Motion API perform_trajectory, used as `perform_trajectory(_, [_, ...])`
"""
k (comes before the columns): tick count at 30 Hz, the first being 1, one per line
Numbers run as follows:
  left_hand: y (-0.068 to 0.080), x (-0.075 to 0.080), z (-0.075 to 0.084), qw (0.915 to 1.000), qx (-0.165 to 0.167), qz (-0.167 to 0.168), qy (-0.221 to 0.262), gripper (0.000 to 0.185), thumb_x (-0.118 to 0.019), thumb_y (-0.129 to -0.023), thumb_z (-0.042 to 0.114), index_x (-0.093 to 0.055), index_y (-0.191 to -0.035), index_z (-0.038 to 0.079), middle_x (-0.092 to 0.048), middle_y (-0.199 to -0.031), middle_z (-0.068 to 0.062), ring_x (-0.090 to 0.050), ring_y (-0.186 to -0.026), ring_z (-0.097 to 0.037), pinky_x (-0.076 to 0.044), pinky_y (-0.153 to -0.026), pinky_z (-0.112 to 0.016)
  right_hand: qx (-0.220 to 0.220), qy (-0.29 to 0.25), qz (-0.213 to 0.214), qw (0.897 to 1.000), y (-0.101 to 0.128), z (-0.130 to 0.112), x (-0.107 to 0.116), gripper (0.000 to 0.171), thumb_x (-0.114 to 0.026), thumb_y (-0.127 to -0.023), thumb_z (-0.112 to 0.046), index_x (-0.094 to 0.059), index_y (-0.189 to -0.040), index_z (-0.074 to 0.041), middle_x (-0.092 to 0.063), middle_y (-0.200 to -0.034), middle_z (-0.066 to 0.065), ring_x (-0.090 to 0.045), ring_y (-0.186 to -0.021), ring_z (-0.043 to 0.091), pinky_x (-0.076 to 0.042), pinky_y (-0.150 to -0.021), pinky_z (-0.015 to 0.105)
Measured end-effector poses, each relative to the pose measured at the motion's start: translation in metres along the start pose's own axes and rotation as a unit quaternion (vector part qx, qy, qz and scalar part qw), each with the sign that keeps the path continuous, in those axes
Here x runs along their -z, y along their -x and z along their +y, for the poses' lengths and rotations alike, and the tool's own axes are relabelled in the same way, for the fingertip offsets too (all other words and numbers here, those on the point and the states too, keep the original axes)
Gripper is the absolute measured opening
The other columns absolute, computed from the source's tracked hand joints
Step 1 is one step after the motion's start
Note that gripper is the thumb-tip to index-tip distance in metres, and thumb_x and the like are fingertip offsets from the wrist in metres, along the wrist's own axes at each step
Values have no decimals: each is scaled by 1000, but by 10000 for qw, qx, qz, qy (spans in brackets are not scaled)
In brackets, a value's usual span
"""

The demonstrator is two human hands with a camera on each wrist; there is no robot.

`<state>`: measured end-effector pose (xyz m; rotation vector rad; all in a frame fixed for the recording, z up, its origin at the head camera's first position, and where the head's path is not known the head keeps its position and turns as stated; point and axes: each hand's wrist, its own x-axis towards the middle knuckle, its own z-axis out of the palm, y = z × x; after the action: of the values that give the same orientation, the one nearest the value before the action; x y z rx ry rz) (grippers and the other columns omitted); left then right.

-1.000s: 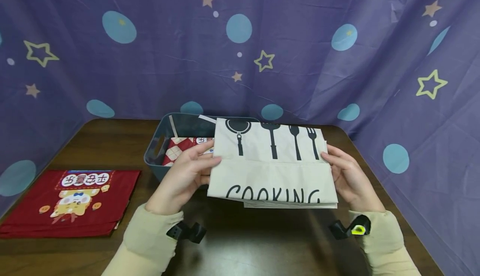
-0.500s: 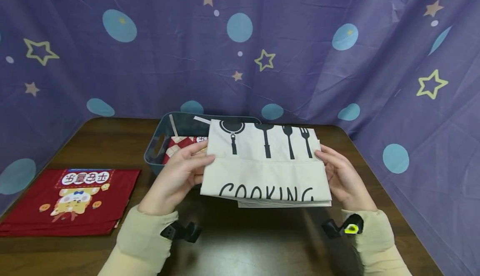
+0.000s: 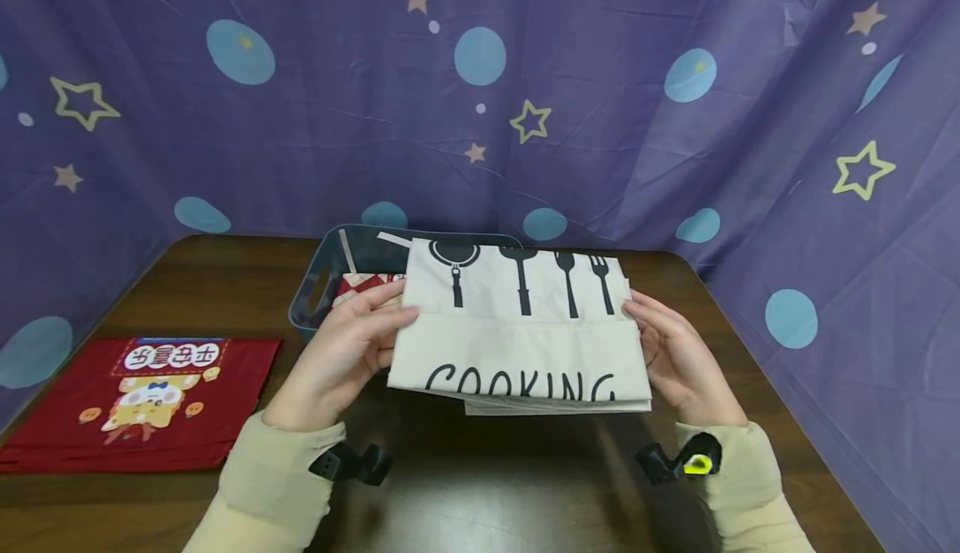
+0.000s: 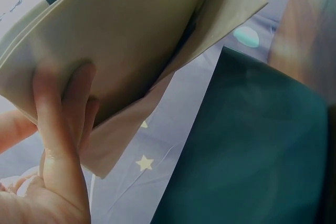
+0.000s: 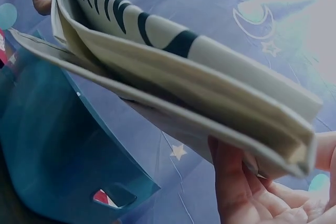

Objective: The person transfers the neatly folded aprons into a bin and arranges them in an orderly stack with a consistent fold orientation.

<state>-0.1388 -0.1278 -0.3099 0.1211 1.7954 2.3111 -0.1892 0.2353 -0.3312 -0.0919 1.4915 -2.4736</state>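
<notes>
A folded cream apron (image 3: pixel 517 328), printed with dark kitchen utensils and the word COOKING, is held up above the table between both hands. At its left edge my left hand (image 3: pixel 337 353) pinches it, thumb on top and fingers underneath. My right hand (image 3: pixel 678 361) grips the opposite edge in the same way. Several folded layers of the apron (image 5: pixel 178 82) show edge-on in the right wrist view. From below, in the left wrist view, the fingers (image 4: pixel 50 108) press against its underside. A white strap (image 3: pixel 393 238) sticks out at its far left corner.
Behind the apron stands a dark blue plastic basket (image 3: pixel 307 286), partly hidden, with a red and white checked folded cloth (image 3: pixel 360 284) inside. A folded dark red cloth (image 3: pixel 232 386) with a cartoon animal print lies at the table's left. A purple curtain (image 3: pixel 600 161) hangs behind.
Both hands have shifted left together, carrying the folded apron with them. It now covers more of the cloth in the basket. The grip looks the same.
</notes>
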Motion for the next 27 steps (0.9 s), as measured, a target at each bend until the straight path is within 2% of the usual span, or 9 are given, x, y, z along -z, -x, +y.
perform_trajectory(5, [1, 1, 2, 9999, -110, -71, 85, 60, -54, -100, 11, -28, -153, 0, -73, -110, 8, -73, -91, -7, -60, -81, -30, -20, -93, -135, 9999, 1, 1, -2, 22, -48, -102, -6, -68, -106, -15, -72, -95, -3, -66, -80, 5, -55, -68, 17])
perform_trajectory(11, [2, 3, 1, 9999, -115, -59, 86, 60, -54, -101, 11, -28, -153, 0, -72, -109, 8, -73, -89, -6, -60, -80, -29, -51, -163, -99, 9998, 1, 3, -5, 23, -48, -102, -5, -68, -106, -15, -71, -94, -2, -65, -78, 5, -55, -68, 17])
perform_trajectory(21, [5, 7, 2, 9997, -19, 83, 233, 60, -53, -101, 13, -27, -154, 2, -72, -109, 8, -72, -89, -6, -60, -79, -28, -71, 237, -315, 9992, -3, 7, -6, 25, -49, -102, -7, -70, -109, -18, -72, -98, -4, -66, -83, 7, -56, -70, 20])
perform_trajectory(27, [7, 10, 3, 9995, 25, 149, 270, 61, -53, -101, 13, -25, -155, 2, -70, -112, 8, -72, -93, -7, -59, -83, -29, -74, 424, -454, 9980, -4, 10, -8, 27, -48, -102, -4, -68, -111, -19, -72, -97, -3, -67, -78, 8, -56, -67, 21])
